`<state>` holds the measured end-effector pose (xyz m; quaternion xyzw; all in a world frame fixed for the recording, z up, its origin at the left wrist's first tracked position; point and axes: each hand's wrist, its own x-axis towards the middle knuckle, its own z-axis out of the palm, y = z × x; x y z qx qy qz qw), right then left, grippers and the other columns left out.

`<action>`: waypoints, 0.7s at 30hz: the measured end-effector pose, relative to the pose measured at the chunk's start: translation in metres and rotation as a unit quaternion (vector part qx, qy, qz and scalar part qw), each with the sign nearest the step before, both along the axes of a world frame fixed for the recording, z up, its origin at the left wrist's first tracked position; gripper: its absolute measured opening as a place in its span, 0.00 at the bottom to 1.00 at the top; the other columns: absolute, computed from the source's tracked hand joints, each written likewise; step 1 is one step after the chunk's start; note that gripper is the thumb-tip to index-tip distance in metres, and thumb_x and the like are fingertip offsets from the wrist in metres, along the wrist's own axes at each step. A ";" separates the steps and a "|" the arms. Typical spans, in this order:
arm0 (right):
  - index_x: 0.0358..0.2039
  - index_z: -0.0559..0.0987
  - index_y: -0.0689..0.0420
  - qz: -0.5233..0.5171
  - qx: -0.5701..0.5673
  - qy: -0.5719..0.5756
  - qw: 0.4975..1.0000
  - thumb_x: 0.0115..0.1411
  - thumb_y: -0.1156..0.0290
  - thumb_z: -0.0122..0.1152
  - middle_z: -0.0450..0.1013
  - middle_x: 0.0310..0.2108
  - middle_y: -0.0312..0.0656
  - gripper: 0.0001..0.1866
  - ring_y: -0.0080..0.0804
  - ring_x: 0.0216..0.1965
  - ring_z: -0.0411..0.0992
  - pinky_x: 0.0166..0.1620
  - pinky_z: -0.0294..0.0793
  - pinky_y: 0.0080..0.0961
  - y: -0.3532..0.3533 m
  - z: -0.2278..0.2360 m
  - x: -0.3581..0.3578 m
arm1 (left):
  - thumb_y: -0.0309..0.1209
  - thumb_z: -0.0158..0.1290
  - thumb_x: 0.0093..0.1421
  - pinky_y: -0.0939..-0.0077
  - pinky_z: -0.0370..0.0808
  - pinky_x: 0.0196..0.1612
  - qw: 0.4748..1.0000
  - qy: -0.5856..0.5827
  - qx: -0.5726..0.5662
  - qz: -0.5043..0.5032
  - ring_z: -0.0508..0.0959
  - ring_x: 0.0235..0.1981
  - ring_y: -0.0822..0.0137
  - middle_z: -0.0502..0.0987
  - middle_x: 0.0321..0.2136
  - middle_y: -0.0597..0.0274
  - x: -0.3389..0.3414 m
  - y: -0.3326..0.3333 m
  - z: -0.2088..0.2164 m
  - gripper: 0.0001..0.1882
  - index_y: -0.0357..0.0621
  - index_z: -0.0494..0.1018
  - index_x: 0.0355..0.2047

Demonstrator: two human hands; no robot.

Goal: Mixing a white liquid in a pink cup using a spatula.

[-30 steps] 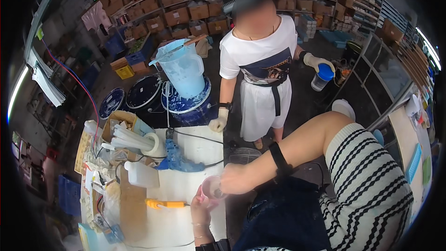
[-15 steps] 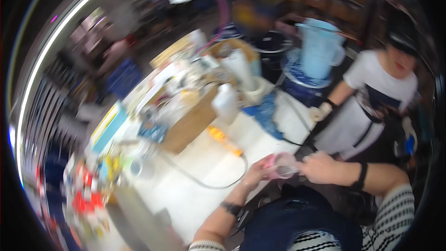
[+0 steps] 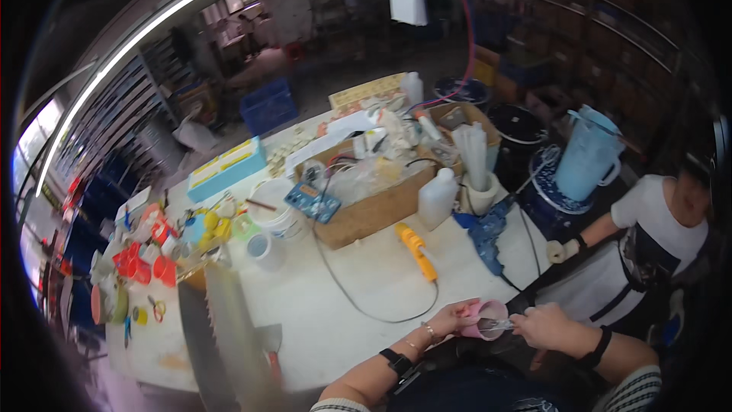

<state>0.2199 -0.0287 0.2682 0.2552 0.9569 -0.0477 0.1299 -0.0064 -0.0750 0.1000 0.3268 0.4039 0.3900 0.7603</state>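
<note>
My left hand (image 3: 453, 318) is closed around a pink cup (image 3: 497, 309) at the table's near right edge. The cup tilts with its mouth toward me. Pinched in my right hand (image 3: 546, 326) is a thin, shiny stirring stick (image 3: 499, 325), whose far end reaches inside the cup. What the cup contains is too small to make out. Beyond my left hand lies a yellow-orange handheld tool (image 3: 416, 250) with a grey cord on the white table (image 3: 343, 278).
A blue pistol-shaped tool (image 3: 488, 238), a white bottle (image 3: 437, 198) and a cardboard box (image 3: 374, 212) stand farther back. Red cups (image 3: 164, 268) and scissors (image 3: 157, 308) are at left. At right, a co-worker's gloved hand (image 3: 563, 251) is near the table edge, by a light-blue jug (image 3: 587, 156).
The view has swung, so the table and its things sit farther right in the picture and look sharper. Both hands keep hold of the cup and stick.
</note>
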 end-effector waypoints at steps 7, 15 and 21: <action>0.24 0.75 0.60 0.002 -0.014 0.056 0.998 0.50 0.70 0.53 0.73 0.18 0.47 0.07 0.42 0.22 0.75 0.21 0.72 0.36 -0.001 -0.021 0.007 | 0.30 0.56 0.55 0.68 0.78 0.37 0.999 0.020 -0.037 0.005 0.77 0.36 0.68 0.64 0.52 0.61 -0.008 0.001 0.025 0.18 0.44 0.61 0.42; 0.31 0.72 0.63 -0.030 -0.014 0.054 0.998 0.52 0.70 0.49 0.71 0.20 0.49 0.10 0.43 0.21 0.73 0.21 0.70 0.37 0.007 -0.040 0.010 | 0.35 0.60 0.47 0.70 0.78 0.36 0.998 0.057 -0.001 -0.008 0.77 0.39 0.66 0.72 0.45 0.60 0.007 0.013 0.060 0.39 0.41 0.59 0.59; 0.36 0.72 0.65 -0.051 -0.030 0.033 0.998 0.53 0.68 0.50 0.72 0.22 0.50 0.14 0.44 0.23 0.74 0.22 0.72 0.37 0.006 -0.046 0.014 | 0.34 0.60 0.48 0.67 0.78 0.37 0.998 0.051 -0.035 0.002 0.75 0.43 0.62 0.69 0.50 0.58 0.006 0.017 0.047 0.39 0.40 0.57 0.59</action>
